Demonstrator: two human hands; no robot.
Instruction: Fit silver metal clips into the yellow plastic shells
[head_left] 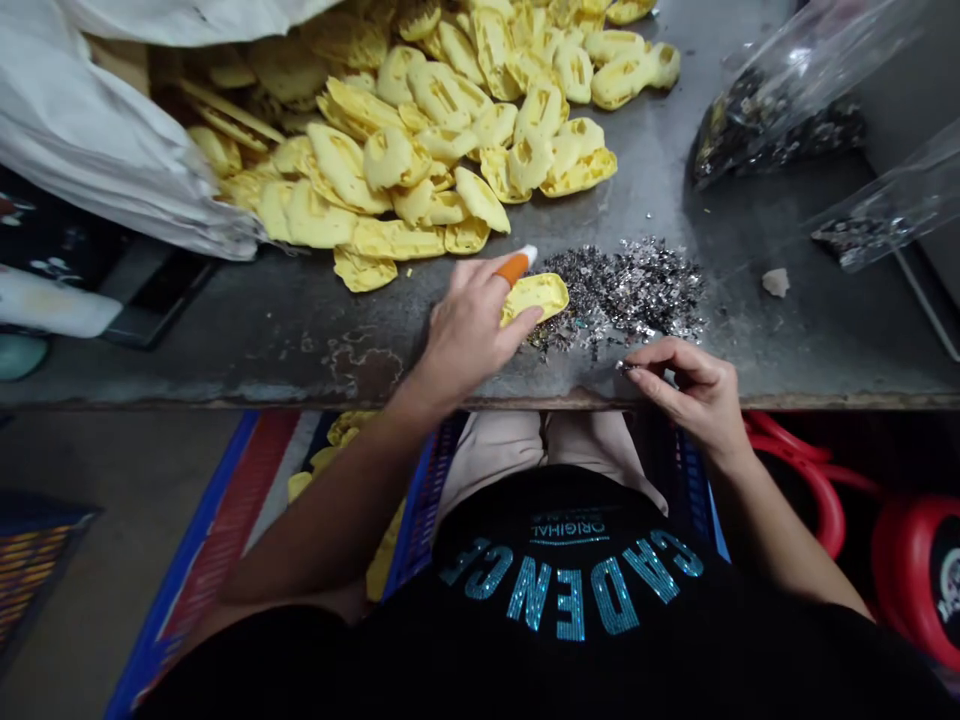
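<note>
My left hand (472, 325) grips a yellow plastic shell (536, 295) near the table's front edge; its index finger wears an orange finger cot (516, 266). Just right of the shell lies a heap of small shiny metal pieces (630, 290). My right hand (690, 390) rests at the table edge below that heap, thumb and forefinger pinched on a tiny metal piece (624, 367). A large pile of the same yellow shells (420, 130) covers the far middle of the grey metal table (300, 320).
White sacking (97, 140) lies at the far left. Two clear bags of dark small parts (780, 100) sit at the far right. A blue crate (217, 540) with yellow shells stands under the table on the left; red plastic stools (900, 560) are at the lower right.
</note>
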